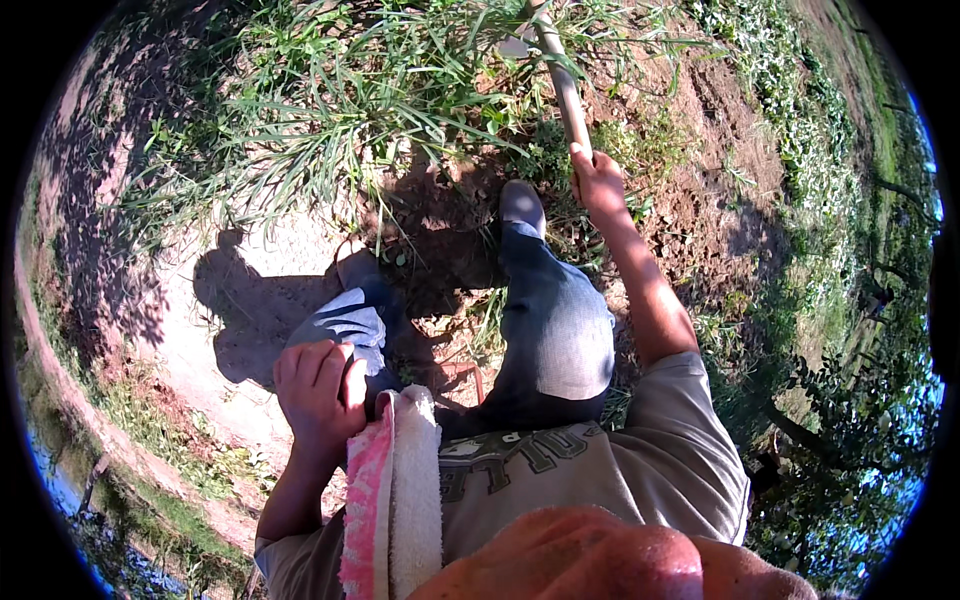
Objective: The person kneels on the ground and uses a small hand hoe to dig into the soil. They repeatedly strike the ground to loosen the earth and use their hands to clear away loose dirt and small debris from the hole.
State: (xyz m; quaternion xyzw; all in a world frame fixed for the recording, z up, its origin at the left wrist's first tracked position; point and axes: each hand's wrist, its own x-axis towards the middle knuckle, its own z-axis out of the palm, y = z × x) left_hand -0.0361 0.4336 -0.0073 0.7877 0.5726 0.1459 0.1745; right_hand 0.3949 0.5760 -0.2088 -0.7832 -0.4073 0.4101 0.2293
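Observation:
My right hand [598, 180] grips the end of a long wooden tool handle [564, 86] that reaches forward into the grass. Near the far part of the handle, a pale flat piece like a metal blade [517, 43] shows partly through the leaves; I cannot tell what tool it is. At my left knee, my left hand [319, 390] has its fingers curled. The space inside them is dark, so whether it holds anything is unclear. Tall green grass [405, 112] grows just ahead of my boots, the right boot [523, 201] close to its edge.
A pink and white towel [405, 480] hangs down my front. Dry, crumbly soil [686, 217] lies to the right beside leafy plants [802, 135]. Pale bare ground [187, 330] with my shadow is at left. Trees [847, 442] stand at the right rim.

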